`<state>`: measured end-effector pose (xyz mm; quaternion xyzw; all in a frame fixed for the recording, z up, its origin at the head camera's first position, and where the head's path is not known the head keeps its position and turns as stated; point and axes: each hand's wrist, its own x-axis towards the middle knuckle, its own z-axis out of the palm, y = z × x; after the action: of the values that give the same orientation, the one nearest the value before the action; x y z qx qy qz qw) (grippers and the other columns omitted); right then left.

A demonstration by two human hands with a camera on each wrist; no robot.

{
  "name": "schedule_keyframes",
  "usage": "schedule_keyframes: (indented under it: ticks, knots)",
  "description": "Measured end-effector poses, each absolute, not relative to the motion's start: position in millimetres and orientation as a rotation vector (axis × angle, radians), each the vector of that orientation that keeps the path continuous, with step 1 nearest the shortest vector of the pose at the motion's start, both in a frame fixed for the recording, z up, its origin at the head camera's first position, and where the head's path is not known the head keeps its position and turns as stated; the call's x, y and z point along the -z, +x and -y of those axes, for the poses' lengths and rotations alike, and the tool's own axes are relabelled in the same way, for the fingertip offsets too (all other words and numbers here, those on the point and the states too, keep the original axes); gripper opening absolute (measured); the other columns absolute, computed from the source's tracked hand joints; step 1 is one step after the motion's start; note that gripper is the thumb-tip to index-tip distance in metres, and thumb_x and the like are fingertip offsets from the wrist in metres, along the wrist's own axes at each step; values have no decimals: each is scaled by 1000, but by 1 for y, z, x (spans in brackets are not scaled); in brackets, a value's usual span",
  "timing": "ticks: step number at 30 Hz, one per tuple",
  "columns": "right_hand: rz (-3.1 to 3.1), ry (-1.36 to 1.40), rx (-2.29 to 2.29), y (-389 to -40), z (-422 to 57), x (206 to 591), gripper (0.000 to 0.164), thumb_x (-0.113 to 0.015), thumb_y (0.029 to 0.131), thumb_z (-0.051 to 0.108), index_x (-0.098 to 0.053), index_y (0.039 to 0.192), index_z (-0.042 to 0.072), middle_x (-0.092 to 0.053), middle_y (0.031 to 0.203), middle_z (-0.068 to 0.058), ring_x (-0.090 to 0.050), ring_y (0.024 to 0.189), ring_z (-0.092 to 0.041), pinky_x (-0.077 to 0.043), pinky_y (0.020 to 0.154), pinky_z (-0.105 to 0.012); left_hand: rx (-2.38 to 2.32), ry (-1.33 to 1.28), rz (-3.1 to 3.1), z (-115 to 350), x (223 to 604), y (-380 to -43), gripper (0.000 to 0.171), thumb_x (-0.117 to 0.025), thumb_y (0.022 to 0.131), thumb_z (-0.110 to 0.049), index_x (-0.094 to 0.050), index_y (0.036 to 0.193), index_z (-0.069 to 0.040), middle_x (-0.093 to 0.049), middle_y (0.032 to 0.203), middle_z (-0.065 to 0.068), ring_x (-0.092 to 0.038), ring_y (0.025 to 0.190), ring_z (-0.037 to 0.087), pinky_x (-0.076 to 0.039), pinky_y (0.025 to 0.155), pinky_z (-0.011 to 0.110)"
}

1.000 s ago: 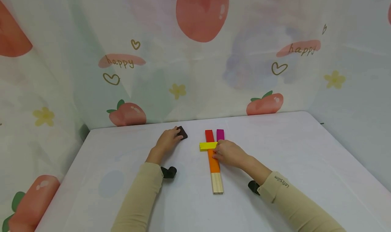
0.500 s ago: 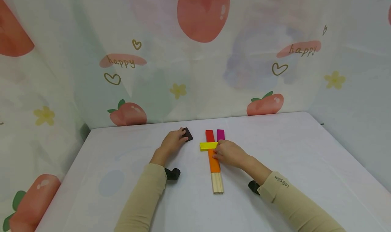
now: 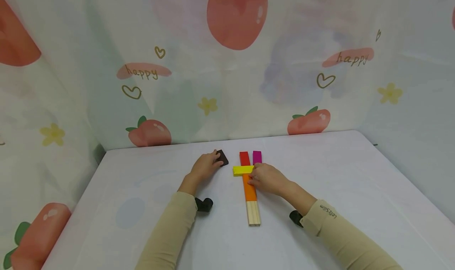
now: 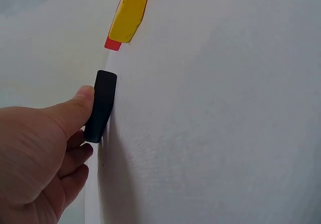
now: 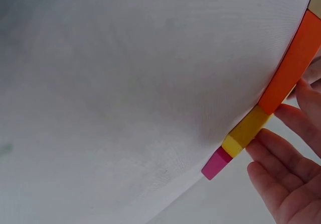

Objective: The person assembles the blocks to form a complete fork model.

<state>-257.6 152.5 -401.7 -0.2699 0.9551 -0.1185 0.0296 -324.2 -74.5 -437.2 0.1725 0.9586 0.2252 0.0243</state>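
My left hand [image 3: 204,168] pinches a small black block [image 3: 222,158] by its left side; the left wrist view shows the thumb against the block [image 4: 104,101] and the other fingers below. My right hand [image 3: 271,179] grips the right end of a yellow block [image 3: 243,170], partly hiding it. That yellow block lies crosswise where a red block [image 3: 244,158] and an orange block [image 3: 249,190] line up. A plain wood block [image 3: 253,213] continues the line towards me. Beyond my right fingers a magenta block [image 3: 257,157] stands parallel to the red one.
All the blocks are on a table with a white cloth [image 3: 142,238]. A fabric backdrop [image 3: 231,84] printed with fruit, hearts and flowers rises behind the far edge. Each wrist carries a small black camera, one beside the left sleeve [image 3: 167,230] and one beside the right sleeve [image 3: 355,238].
My left hand has moved to the right with the black block, closer to the red and yellow blocks. The right hand and the other blocks have stayed in place.
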Motion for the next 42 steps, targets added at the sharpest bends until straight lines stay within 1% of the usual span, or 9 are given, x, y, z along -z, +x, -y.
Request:
schedule_keyframes:
  ticks: [7,18,27,42]
  knots:
    - [-2948,-830,366,-258,-152,403,24,-71,81,22,-73,96,4,-54,78,2,-48,71,-11,-49,70,-24,-659,515,-2987,71,438,-324,49,-55,92,-30,-47,133,-5,-40,139,14,-42,124,29,-32,102,39]
    - [-2976,-906,372,-258,-153,405,23,-72,80,20,-72,93,1,-57,79,-1,-50,71,-13,-50,71,-26,-680,495,-2963,69,439,-321,50,-55,91,-32,-46,135,-8,-38,141,9,-40,125,26,-32,103,37]
    - [-2968,-860,366,-259,-152,405,23,-73,80,21,-73,94,3,-57,80,0,-49,71,-12,-50,72,-26,-707,541,-2933,70,440,-320,50,-55,92,-29,-44,136,-7,-37,142,9,-40,126,27,-32,103,38]
    - [-2970,-856,377,-257,-152,405,24,-73,79,21,-73,94,3,-56,80,0,-49,72,-12,-50,72,-26,-712,579,-2904,67,441,-318,50,-53,93,-29,-41,137,-9,-34,143,8,-38,127,26,-30,104,37]
